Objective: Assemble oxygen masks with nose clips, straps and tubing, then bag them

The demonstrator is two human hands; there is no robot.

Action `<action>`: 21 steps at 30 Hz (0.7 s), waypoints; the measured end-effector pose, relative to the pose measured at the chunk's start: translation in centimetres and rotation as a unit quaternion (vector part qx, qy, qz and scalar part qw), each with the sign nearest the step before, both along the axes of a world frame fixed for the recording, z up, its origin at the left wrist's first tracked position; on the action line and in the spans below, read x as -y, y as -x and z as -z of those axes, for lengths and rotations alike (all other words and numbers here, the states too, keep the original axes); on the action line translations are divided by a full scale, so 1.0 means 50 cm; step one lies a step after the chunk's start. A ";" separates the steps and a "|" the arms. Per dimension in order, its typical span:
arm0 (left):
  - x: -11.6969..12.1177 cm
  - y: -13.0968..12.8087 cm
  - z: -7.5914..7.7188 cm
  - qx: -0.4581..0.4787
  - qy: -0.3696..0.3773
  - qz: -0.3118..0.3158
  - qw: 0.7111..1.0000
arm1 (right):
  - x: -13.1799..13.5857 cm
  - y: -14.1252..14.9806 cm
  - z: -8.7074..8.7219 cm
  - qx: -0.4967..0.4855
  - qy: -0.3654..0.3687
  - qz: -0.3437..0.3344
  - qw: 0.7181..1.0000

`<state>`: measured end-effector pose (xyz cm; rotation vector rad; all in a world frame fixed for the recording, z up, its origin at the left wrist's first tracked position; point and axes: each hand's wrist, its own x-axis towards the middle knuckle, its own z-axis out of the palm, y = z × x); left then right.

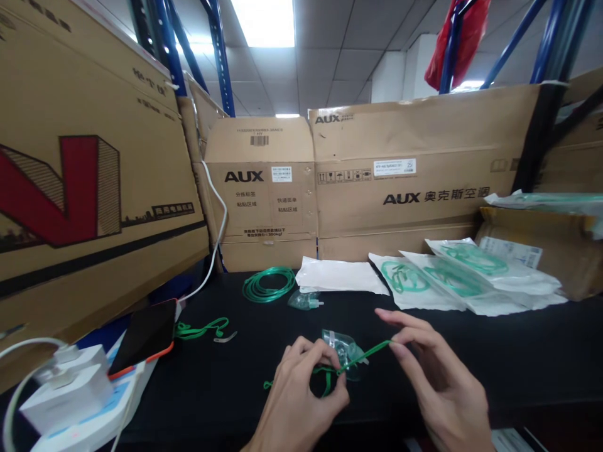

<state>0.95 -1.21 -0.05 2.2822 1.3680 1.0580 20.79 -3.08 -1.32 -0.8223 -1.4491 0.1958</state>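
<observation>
A thin green elastic strap [372, 349] is stretched taut between my two hands above the black table. My left hand [299, 392] pinches it at one side, with a small loop of the strap hanging below the fingers and another end poking out at the left. Between thumb and index finger, my right hand [438, 370] grips the other end, its remaining fingers held apart. Just behind the left fingers lies a clear greenish oxygen mask [345, 344], partly covered by that hand. Whether the strap is joined to the mask, I cannot tell.
Behind are a coiled green tube [249, 287], a clear plastic piece [304, 301] and a white packet [342, 276]. Several packaged tubing sets [405, 279] lie right, by a carton [565, 251]. Left are green straps [202, 329], a phone [146, 336] and a power strip [120, 402].
</observation>
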 end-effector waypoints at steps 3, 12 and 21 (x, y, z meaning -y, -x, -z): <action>0.000 0.002 -0.001 0.002 0.001 0.002 1.000 | 0.015 0.002 -0.003 0.001 -0.012 0.009 1.000; 0.006 0.012 -0.008 0.044 0.049 0.076 0.995 | 0.005 -0.025 -0.036 0.222 -0.052 -0.111 0.967; -0.008 0.036 -0.019 0.229 0.233 0.233 0.916 | -0.007 -0.036 -0.005 0.378 0.087 -0.134 0.912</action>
